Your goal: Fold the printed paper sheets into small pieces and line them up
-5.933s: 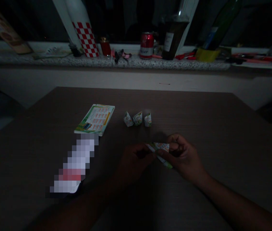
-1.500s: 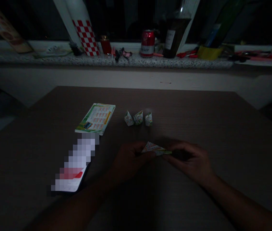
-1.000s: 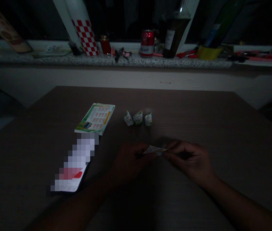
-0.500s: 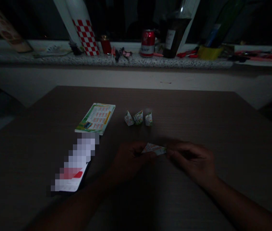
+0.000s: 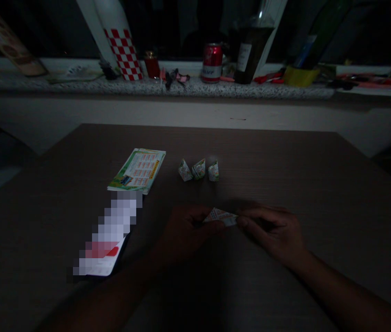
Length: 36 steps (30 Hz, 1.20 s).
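A small folded piece of printed paper (image 5: pixel 222 217), white with reddish print, is held between my two hands above the table. My left hand (image 5: pixel 189 230) pinches its left side, thumb along the near edge. At the paper's right tip, my right hand (image 5: pixel 274 229) closes thumb and fingers on the corner. Beyond the hands stand three folded paper pieces in a row: a left one (image 5: pixel 184 170), a middle one (image 5: pixel 199 169) and a right one (image 5: pixel 213 171). To the left lies a stack of printed calendar cards (image 5: pixel 140 170), green and white.
A lit phone (image 5: pixel 103 263), partly blurred out, lies on the brown table (image 5: pixel 285 161) below the cards. Along the granite windowsill (image 5: pixel 188 87) stand a red-checked bottle (image 5: pixel 126 55), a red can (image 5: pixel 212 63), a dark bottle (image 5: pixel 245 55) and a yellow container (image 5: pixel 300 76).
My right hand has shifted slightly left, and the folded paper is tilted a little differently between my fingers. The row of folded pieces, the cards and the phone stay put.
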Available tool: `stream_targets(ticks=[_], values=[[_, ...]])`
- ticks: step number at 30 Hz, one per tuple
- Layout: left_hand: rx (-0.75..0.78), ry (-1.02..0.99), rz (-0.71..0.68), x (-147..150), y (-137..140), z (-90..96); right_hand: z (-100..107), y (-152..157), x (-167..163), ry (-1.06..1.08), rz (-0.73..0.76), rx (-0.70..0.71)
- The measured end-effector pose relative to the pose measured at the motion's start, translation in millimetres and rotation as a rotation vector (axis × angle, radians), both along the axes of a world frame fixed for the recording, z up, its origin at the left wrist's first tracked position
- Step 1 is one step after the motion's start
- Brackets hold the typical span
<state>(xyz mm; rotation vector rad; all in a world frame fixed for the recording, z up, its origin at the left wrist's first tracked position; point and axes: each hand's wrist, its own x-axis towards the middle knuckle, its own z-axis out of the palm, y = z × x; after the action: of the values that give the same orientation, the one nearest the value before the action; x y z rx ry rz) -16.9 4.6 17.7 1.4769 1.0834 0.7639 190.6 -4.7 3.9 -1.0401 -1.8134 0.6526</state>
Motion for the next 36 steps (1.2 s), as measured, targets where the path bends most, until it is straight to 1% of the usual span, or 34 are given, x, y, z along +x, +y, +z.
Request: stream_targets(ticks=[4, 6, 9, 12, 15, 18, 22, 28, 32, 36], values=[[-0.004, 0.039, -0.014, 0, 1, -1.0, 2, -3, 1, -0.073, 0.019, -0.058], [0.012, 0.057, -0.020, 0, 1, -0.6, 2, -3, 1, -0.122, 0.039, -0.047], [-0.016, 0.054, -0.032, 0, 2, 0.1, 3, -2, 1, -0.197, 0.078, 0.047], [-0.062, 0.003, -0.046, 0, 1, -0.8, 5, -2, 1, -0.258, 0.109, 0.150], [-0.083, -0.062, -0.063, 0, 0, -2.8, 6, -3, 1, -0.290, 0.134, 0.199], [-0.098, -0.095, -0.079, -1, 0, -3.6, 5, -4, 0, -0.285, 0.135, 0.203], [-0.133, -0.120, -0.097, -2, 0, -2.2, 3, -4, -1, -0.253, 0.128, 0.162], [-0.154, -0.153, -0.081, -6, 5, -4.1, -1, 5, 8, -0.242, 0.175, 0.139], [-0.189, -0.178, -0.027, -5, 7, -6.6, -1, 6, 14, -0.233, 0.133, 0.185], [-0.218, -0.222, -0.030, -3, 7, -7.5, 0, 5, 12, -0.245, 0.128, 0.258]])
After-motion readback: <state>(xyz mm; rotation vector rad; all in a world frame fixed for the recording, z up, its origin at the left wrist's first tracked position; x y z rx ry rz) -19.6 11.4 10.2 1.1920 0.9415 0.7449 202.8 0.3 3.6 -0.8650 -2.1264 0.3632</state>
